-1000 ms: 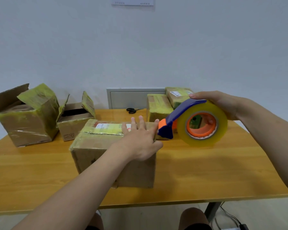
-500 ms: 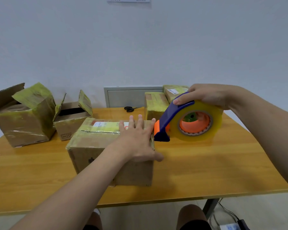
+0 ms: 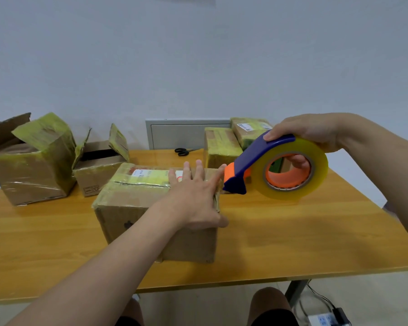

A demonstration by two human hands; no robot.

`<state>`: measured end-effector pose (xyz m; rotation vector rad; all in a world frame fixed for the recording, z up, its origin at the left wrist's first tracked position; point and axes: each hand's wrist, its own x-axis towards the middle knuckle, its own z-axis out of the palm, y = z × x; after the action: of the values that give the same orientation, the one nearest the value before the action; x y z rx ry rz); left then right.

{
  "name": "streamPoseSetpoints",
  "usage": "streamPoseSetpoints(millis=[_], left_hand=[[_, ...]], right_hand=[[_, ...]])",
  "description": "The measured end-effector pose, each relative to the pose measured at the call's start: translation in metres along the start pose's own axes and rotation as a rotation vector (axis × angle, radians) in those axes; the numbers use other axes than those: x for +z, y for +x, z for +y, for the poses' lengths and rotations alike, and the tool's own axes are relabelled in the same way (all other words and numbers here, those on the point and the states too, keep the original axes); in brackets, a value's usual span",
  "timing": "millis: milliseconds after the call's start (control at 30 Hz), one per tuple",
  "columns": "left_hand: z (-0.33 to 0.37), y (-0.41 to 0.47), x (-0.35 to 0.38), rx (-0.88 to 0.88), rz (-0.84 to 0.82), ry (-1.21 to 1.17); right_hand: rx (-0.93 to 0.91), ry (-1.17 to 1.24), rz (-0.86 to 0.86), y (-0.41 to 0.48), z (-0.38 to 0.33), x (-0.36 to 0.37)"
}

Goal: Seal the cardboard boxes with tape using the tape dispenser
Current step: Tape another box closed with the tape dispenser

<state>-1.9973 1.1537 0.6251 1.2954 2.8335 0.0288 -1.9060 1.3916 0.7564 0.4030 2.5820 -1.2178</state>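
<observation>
tape dispenser [image 3: 252, 161] showing a deep blue frame, orange nose and orange hub. tape roll [image 3: 316, 184] glowing see-through yellow. front box [image 3: 151, 208] showing plain brown card, its top shining with yellow-green tape. white label [image 3: 140, 172] carrying black print. open boxes [image 3: 28, 175] at left and shut boxes [image 3: 222, 147] at back wearing the same brown and yellow-green. table [image 3: 292, 231] showing honey-orange wood grain. scissors [image 3: 181, 151] reading black. wall panel [image 3: 186, 135] looking pale grey, wall [image 3: 198, 67] looking bluish white.
</observation>
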Motion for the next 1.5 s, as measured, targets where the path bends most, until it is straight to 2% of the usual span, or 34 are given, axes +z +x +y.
streamPoseSetpoints(millis=[167, 500, 667, 733, 800, 867, 1033, 1100, 1200, 1300, 1500], left_hand=[[0.0, -0.002, 0.001, 0.017, 0.029, -0.031], [-0.001, 0.005, 0.002, -0.016, -0.038, 0.0], [0.0, 0.003, -0.002, -0.016, -0.062, 0.01], [0.004, 0.004, -0.005, -0.019, -0.076, 0.032], [0.008, 0.003, -0.006, -0.013, -0.081, 0.065], [0.008, 0.002, -0.004, -0.014, -0.079, 0.049], [0.002, -0.001, -0.004, -0.071, -0.046, -0.166], [0.002, 0.004, -0.006, -0.111, 0.032, -0.229], [0.0, 0.014, -0.012, -0.194, 0.16, -0.159], [0.008, 0.023, -0.016, -0.261, 0.09, -0.105], [0.02, 0.033, -0.016, -0.326, 0.019, -0.195]], right_hand=[[-0.009, -0.096, -0.009, 0.004, -0.009, 0.01], [0.03, -0.201, 0.061, 0.015, -0.047, 0.019], [-0.012, -0.279, 0.092, 0.007, -0.046, 0.021], [-0.024, -0.412, 0.117, 0.009, -0.048, 0.03], [-0.032, -0.719, 0.139, 0.018, -0.049, 0.052], [-0.047, -0.78, 0.154, 0.03, -0.041, 0.067], [-0.078, -0.661, 0.252, 0.036, -0.021, 0.059], [-0.111, -0.593, 0.305, 0.029, -0.016, 0.055], [-0.16, -0.396, 0.421, 0.014, -0.011, 0.048], [-0.178, -0.249, 0.554, 0.002, -0.01, 0.051], [-0.275, 0.203, 0.844, 0.0, -0.017, 0.08]])
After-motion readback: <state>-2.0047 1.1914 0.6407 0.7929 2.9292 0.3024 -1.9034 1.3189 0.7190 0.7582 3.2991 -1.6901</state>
